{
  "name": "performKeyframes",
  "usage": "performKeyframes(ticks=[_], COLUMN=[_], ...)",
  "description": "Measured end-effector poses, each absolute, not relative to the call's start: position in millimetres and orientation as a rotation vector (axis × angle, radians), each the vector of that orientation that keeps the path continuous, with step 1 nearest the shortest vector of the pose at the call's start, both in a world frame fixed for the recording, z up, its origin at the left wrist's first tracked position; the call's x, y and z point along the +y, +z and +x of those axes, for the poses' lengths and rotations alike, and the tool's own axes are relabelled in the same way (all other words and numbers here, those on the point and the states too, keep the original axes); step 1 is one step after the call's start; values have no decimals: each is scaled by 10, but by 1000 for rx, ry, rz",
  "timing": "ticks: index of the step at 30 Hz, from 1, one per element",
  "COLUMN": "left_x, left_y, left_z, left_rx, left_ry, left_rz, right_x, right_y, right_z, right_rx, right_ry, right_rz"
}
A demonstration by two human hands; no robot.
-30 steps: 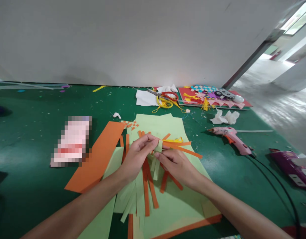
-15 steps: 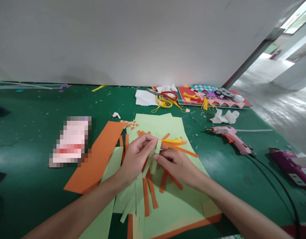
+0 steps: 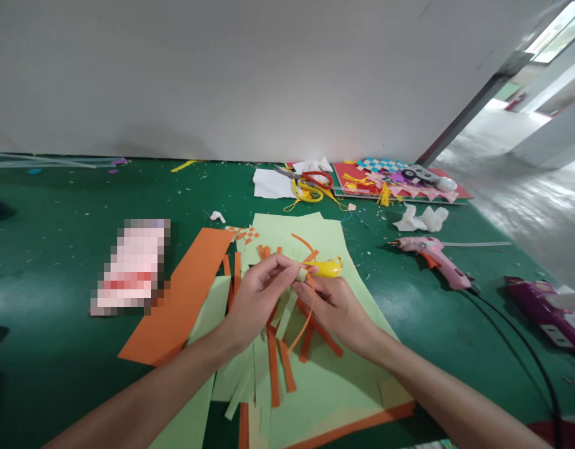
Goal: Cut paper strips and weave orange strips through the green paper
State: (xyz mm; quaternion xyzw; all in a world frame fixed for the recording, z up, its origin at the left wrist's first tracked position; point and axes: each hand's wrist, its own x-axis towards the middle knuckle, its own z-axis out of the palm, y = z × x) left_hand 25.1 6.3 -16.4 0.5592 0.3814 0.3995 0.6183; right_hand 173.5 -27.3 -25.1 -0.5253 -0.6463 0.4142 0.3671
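My left hand (image 3: pixel 262 290) pinches woven paper strips between thumb and fingertips, above a pale green paper sheet (image 3: pixel 310 227). Opposite it, my right hand (image 3: pixel 338 305) is closed on the same strips, fingertips nearly meeting those of the left. From the grip a narrow orange paper strip (image 3: pixel 310 318) curves downward in front of the right fingers. A pale green strip (image 3: pixel 285 313) hangs below, and the small folded part between the fingertips is mostly hidden. Just behind the right hand lies a bright yellow item (image 3: pixel 329 267), its kind unclear. Loose orange strips (image 3: pixel 273 368) and green strips lie underneath.
An orange sheet (image 3: pixel 184 299) and a blurred pink item (image 3: pixel 133 265) lie left. On the right are a pink glue gun (image 3: pixel 439 259) with its cord and a purple power strip (image 3: pixel 547 315). Scissors (image 3: pixel 310 186), crumpled tissue (image 3: pixel 421 218) and a red board (image 3: pixel 460 187) sit toward the wall.
The orange strips that stuck out to the right are now bent, one curving down and one end pointing up-left. My right fingertips have moved up toward the left ones.
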Motion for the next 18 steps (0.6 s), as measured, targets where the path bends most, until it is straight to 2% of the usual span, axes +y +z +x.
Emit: performKeyframes(ticks=[18], left_x=[50], left_y=[-146], left_z=[231], left_rx=[835], left_ry=[885], left_rz=[1306], right_x=[-264], right_y=[-191], right_z=[1769], right_rx=[-1645], right_ry=[1175], right_rz=[-1283])
